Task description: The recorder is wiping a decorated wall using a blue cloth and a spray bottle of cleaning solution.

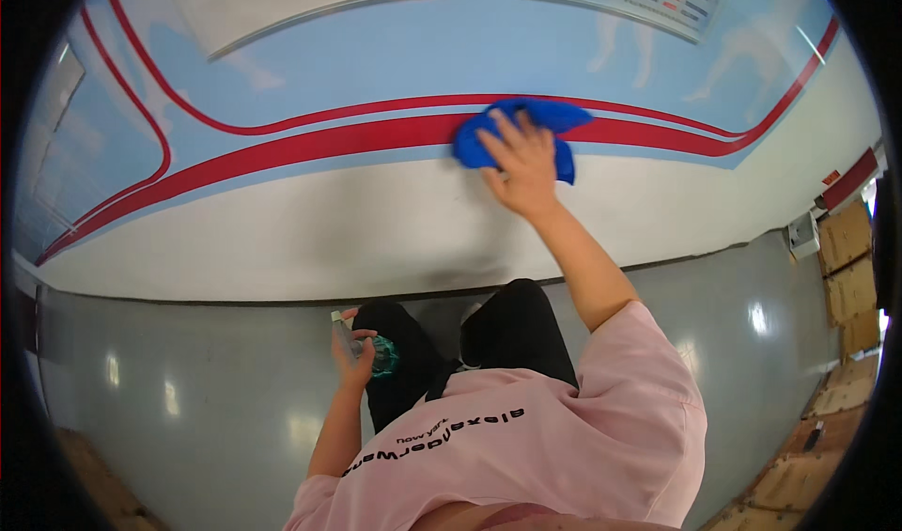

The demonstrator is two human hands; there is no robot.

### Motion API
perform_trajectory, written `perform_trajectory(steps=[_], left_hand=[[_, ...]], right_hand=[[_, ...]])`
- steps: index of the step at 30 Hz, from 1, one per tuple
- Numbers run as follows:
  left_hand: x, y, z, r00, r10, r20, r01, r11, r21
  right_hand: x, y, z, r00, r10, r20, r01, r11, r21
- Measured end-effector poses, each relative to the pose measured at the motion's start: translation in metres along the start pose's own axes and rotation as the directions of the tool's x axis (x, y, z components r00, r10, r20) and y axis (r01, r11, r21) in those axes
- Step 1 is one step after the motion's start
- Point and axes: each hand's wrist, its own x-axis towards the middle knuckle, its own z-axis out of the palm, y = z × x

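My right hand (526, 164) lies on a blue cloth (564, 114), its fingers spread, pressing it against the wall (376, 193). The cloth covers part of a wide red stripe (648, 133) and is bunched at its edges. Low by my left knee, my left hand (354, 354) is closed around a spray bottle (385, 356) with a clear green body and a grey trigger head. Part of the bottle is hidden behind the fingers.
Framed boards (310, 0) hang on the light-blue upper wall. The wall's lower part is white and meets a shiny grey floor (188, 362). Cardboard boxes (846, 240) are stacked along the right side, near a small white box (802, 235).
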Motion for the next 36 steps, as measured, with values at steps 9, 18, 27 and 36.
perform_trajectory(steps=[9, 18, 27, 36], left_hand=[[0.004, -0.022, -0.010, 0.998, -0.038, 0.050, 0.037, 0.999, 0.022], [0.002, -0.010, -0.010, 0.999, 0.033, 0.015, -0.033, 0.999, 0.039], [0.005, -0.010, -0.012, 0.998, 0.048, 0.028, -0.048, 0.999, -0.004], [0.006, -0.001, -0.012, 0.998, 0.052, 0.042, -0.051, 0.998, -0.027]], right_hand=[[-0.063, 0.201, -0.078, 0.870, 0.123, -0.477, -0.227, 0.960, -0.166], [-0.112, 0.300, -0.150, 0.612, 0.626, -0.484, -0.678, 0.730, 0.088], [-0.116, 0.342, -0.205, 0.212, 0.969, -0.124, -0.751, 0.243, 0.614], [-0.020, 0.361, -0.230, 0.326, 0.822, -0.467, -0.584, 0.564, 0.583]])
